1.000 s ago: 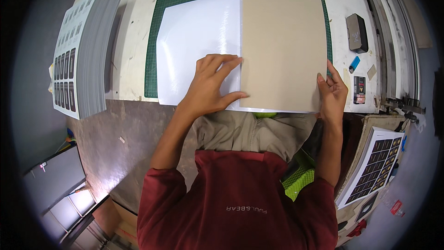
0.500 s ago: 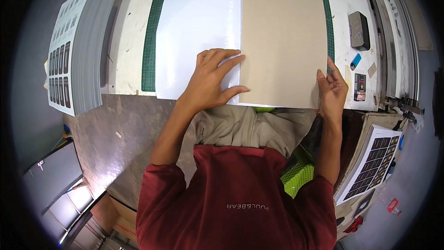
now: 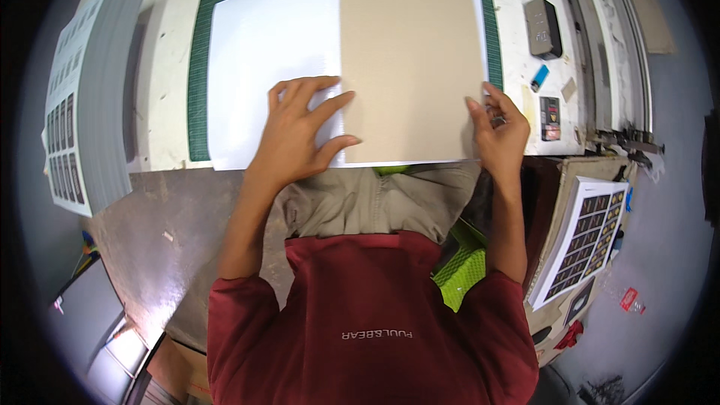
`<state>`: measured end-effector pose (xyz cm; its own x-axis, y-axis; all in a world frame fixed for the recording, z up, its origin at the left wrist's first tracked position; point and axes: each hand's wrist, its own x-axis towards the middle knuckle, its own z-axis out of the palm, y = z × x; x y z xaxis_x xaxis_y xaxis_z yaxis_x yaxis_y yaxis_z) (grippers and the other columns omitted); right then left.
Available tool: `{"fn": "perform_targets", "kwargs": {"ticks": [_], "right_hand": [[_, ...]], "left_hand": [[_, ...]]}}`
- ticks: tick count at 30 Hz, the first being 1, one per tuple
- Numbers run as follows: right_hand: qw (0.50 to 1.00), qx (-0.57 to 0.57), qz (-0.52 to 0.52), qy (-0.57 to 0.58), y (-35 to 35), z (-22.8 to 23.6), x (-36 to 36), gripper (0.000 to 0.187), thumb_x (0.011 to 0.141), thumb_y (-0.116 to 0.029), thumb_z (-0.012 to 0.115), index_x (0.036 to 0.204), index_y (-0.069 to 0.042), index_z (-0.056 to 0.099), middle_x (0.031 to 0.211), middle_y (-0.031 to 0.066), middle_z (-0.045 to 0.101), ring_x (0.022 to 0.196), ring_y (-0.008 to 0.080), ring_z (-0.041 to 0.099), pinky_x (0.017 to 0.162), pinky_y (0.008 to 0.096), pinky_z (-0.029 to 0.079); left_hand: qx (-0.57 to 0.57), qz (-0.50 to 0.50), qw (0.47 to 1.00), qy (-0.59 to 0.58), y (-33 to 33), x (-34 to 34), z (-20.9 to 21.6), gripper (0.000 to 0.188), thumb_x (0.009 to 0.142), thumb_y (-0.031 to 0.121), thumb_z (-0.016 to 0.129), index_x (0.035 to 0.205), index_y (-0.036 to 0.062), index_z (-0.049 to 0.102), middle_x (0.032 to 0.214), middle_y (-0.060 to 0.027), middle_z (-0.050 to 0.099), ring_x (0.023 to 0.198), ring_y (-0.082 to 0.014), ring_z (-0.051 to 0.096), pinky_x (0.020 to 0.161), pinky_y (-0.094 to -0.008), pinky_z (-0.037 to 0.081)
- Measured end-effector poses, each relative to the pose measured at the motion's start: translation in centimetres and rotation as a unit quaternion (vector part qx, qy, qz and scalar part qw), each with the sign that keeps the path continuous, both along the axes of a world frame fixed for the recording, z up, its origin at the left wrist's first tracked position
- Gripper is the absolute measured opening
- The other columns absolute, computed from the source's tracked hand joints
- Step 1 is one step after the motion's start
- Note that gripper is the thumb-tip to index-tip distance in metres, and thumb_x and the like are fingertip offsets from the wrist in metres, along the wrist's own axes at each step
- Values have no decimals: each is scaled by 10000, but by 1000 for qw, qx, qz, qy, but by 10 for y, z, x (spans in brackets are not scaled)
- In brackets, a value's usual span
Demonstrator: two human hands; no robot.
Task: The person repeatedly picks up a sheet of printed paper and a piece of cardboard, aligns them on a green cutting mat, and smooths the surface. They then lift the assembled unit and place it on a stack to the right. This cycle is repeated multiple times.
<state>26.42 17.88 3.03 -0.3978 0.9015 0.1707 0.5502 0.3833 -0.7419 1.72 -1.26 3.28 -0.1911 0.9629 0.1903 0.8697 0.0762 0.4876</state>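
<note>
A large white glossy sheet (image 3: 270,37) lies on a green cutting mat (image 3: 199,82). On its right part is a tan cardboard sheet (image 3: 412,60), with a narrow white strip showing along its right edge. My left hand (image 3: 300,124) is spread flat over the white sheet, its thumb and fingertips touching the cardboard's left edge. At the cardboard's lower right edge is my right hand (image 3: 499,127), thumb on top and fingers round the side, gripping the edge. The undersides of those fingers are partly hidden.
A tall stack of printed sheets (image 3: 105,97) stands at the table's left. To the right lie a black digital clock (image 3: 543,28), a blue lighter (image 3: 540,77) and a small dark box (image 3: 550,118). Printed sheets (image 3: 581,240) rest lower right, beside a green basket (image 3: 461,277).
The whole view has shifted, so the table and hands appear further left. A white strip now shows at the cardboard's right edge. Both hands keep nearly the same places on the sheets.
</note>
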Motion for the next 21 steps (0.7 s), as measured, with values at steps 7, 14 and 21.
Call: {"fn": "perform_targets", "kwargs": {"ticks": [7,14,21], "right_hand": [[1000,-5,8,-8,5,-8,5,328,788,-83,800,1084,28,711,772,110,653,577,117,486,537,256,427],[996,60,21,-60,-3,5,-3,288,786,-75,794,1037,39,712,806,135,646,597,186,542,565,296,462],[990,115,34,-77,-5,-6,-1,251,794,-84,785,1016,15,719,940,154,642,776,271,626,667,345,497]], "left_hand": [[-2,4,1000,10,5,4,2,553,774,425,765,1203,87,678,1276,-141,579,1195,-296,513,1061,-480,283],[-6,8,1000,21,2,3,3,546,768,415,769,1196,88,677,1281,-136,574,1194,-300,510,1059,-484,282],[-4,-3,1000,14,2,1,4,561,762,393,780,1227,105,660,1305,-128,553,1178,-310,494,1064,-489,291]]}}
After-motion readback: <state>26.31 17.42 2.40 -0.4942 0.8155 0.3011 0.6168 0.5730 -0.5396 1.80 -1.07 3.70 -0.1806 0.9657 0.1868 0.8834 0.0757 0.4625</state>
